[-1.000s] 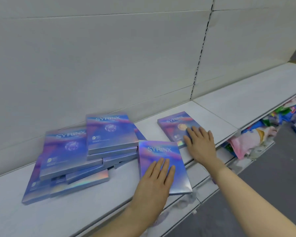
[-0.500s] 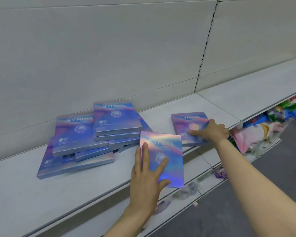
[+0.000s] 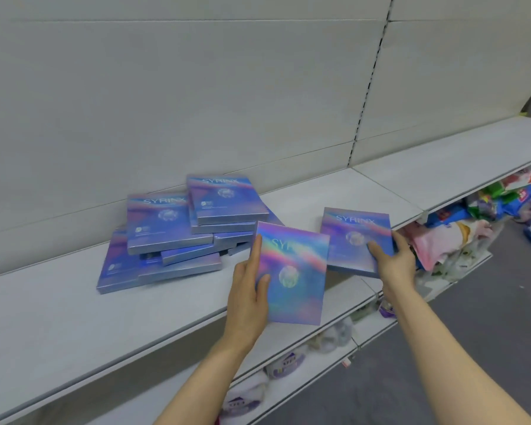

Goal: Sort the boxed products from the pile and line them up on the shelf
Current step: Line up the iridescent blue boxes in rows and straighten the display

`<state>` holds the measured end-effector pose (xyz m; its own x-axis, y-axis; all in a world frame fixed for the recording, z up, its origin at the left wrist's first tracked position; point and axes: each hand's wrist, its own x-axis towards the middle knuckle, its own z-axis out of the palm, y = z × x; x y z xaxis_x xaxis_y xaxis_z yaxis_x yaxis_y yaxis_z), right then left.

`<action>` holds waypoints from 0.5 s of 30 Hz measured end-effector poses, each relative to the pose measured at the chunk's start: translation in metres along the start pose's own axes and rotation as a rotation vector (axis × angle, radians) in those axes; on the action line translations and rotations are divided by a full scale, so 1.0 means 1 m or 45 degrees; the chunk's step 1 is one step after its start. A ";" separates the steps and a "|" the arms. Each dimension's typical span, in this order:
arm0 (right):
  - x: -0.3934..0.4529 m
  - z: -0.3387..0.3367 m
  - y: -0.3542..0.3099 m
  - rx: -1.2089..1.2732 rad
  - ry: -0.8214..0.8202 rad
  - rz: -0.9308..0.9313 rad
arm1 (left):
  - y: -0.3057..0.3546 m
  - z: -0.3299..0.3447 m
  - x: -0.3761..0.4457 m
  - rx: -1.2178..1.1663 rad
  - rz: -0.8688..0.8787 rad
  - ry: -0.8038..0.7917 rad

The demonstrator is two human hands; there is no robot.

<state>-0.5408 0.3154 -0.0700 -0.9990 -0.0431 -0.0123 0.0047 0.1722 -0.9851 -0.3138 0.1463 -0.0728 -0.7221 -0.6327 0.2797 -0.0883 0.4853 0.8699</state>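
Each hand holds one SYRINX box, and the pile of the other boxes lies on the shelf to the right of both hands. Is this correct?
Not quite. In the head view the pile lies to the left of both hands, not the right. The rest stands: the left hand holds one box and the right hand another box, on the shelf.

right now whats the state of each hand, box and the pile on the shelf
left hand: grips the middle box by its left edge
middle box: tilted up off the shelf, face toward the camera
right hand: holds the right box at its near right corner
right box: near edge raised, closed
pile of boxes: loosely stacked, askew, all closed
shelf: carries the pile
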 end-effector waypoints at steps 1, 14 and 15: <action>-0.016 0.000 -0.002 0.038 -0.005 -0.044 | 0.000 -0.012 -0.006 -0.099 -0.005 0.023; -0.237 0.073 -0.052 0.520 -0.311 -0.249 | -0.024 -0.222 -0.088 -0.617 -0.054 0.525; -0.255 0.083 -0.057 0.530 -0.356 -0.255 | -0.026 -0.240 -0.094 -0.609 -0.058 0.572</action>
<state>-0.2823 0.2350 -0.0245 -0.9323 -0.3055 0.1935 -0.1107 -0.2682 -0.9570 -0.0783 0.0482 -0.0244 -0.3589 -0.8870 0.2907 0.2773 0.1960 0.9406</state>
